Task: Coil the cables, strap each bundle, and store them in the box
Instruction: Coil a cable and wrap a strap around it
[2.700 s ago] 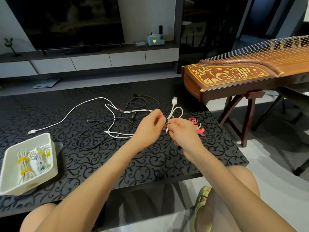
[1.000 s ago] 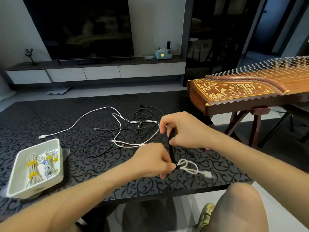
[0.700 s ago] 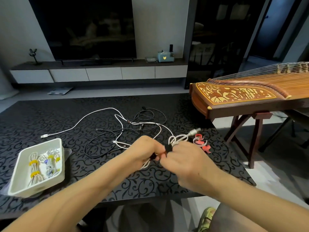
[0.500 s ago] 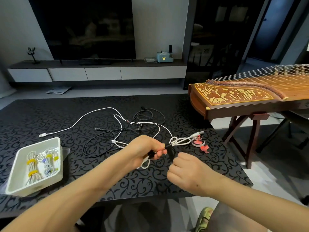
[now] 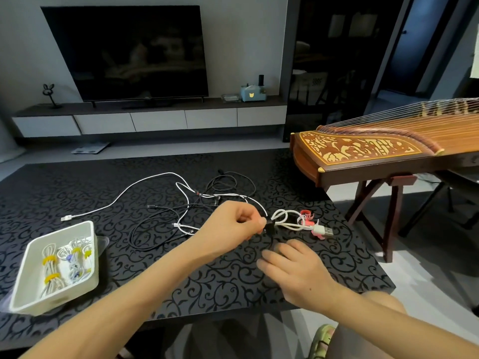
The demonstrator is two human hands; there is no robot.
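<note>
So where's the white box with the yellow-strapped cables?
In the head view, the white box sits on the left of the black table, near its front edge, with a loose white cable's plug just beyond it.

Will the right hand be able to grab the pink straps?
Probably yes. The right hand is open and empty, just in front of the pink straps; only the coiled white cable lies partly across them.

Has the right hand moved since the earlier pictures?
Yes. The right hand left the cable bundle and drew back toward the table's near edge.
</note>
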